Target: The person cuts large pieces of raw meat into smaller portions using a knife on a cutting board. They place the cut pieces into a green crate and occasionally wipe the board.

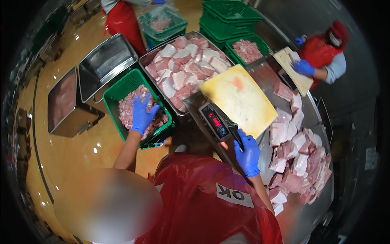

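Observation:
My left hand, in a blue glove, is spread over the small meat trimmings inside a green crate; its fingers touch or hover just above them. My right hand, also gloved in blue, is closed around the black handle of what looks like a knife, by the near edge of a cutting board. Its blade is hard to make out. Beside that hand stands a small digital scale with a lit red display. The board is pale yellow with a pinkish stain.
A metal tub of pork chunks lies beyond the crate. More pork blocks pile up on the steel table at right. Empty metal bin and stacked green crates stand farther off. A co-worker works across the table.

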`<state>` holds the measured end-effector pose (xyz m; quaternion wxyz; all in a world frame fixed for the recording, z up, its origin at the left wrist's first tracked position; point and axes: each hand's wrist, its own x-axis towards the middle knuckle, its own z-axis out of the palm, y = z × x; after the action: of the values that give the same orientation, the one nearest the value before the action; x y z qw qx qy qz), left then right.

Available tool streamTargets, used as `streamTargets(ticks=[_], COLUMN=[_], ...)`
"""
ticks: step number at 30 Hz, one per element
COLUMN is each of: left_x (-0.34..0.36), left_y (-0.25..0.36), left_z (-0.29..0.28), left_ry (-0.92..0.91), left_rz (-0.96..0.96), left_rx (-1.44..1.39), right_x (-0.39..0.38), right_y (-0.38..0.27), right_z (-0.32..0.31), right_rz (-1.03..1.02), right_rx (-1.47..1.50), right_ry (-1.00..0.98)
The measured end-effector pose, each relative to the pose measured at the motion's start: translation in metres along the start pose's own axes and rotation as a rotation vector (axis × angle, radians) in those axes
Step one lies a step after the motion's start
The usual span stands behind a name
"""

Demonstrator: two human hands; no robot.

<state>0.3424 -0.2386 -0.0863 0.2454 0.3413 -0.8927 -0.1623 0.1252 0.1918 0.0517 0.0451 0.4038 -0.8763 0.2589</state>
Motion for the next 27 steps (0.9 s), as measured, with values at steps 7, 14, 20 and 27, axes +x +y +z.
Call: streamTargets(ticks=[7, 14, 20, 27], left_x=[0.000, 0.009, -0.011, 0.004], left_y=[0.146, 0.069, -0.110, 0.032], left_z=[-0.041, -0.038, 0.025, -0.013], left_ry=[-0.141, -0.015, -0.613, -0.045], left_rz=[0.372, 0.065, -0.699, 0.210], left_rx=[-0.081, 0.050, 0.097, -0.020], right_x=[0.079, 0.108, 0.103, 0.090], right_y=[-0.069, -0.108, -0.107, -0.094], right_z=[0.041, 0.053, 0.050, 0.051], right_rz=[-0.323, -0.411, -0.361, -0.261], right_rx=[-0.144, -0.122, -0.076, -0.084], right_ry=[-0.134, -0.168, -0.184, -0.161])
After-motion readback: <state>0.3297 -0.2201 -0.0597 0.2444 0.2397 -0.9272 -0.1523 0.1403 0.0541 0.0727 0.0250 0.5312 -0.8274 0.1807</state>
